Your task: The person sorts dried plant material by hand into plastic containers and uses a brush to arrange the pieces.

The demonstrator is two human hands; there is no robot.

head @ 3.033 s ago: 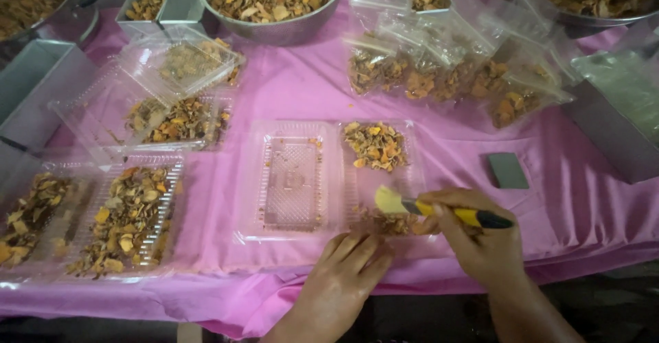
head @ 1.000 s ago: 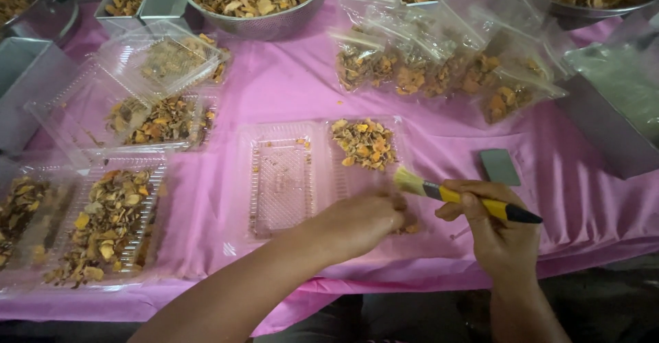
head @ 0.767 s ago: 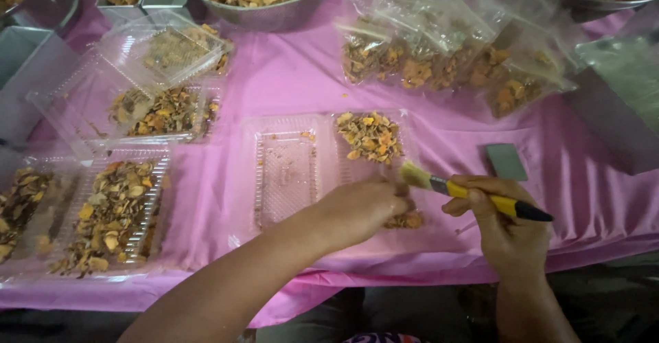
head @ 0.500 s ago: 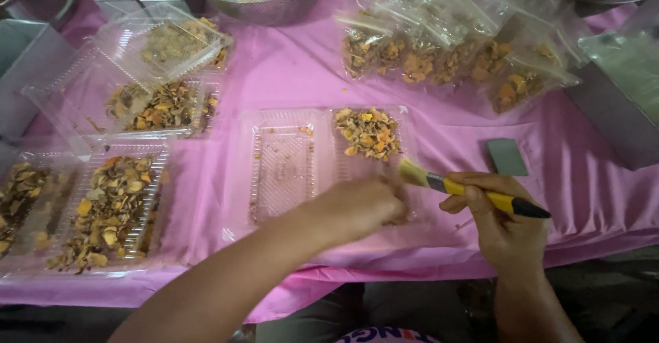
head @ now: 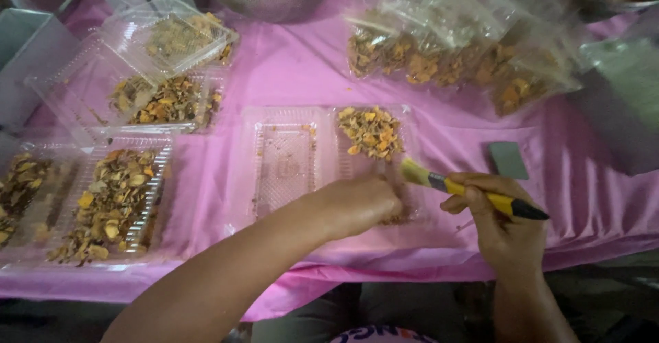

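An open clear plastic clamshell box (head: 285, 161) lies on the pink tablecloth (head: 288, 78) in front of me. Its right half holds a small heap of dried yellow-brown pieces (head: 371, 130). My left hand (head: 357, 206) rests with curled fingers on the near part of that right half, covering some pieces there. My right hand (head: 501, 223) grips a yellow-handled paintbrush (head: 473, 195), whose pale bristles point left and hover just above the box's right edge, close to my left fingers.
Other clear boxes of dried pieces (head: 103, 202) lie at the left, one with its lid raised (head: 165, 41). Filled plastic bags (head: 446, 61) lie at the back right, a metal bowl (head: 274, 6) at the back. A small grey block (head: 508, 161) sits right of the box.
My left hand moved from the table's near edge onto the box's right half. The brush rose slightly and stays beside the box; the view has drifted a little.
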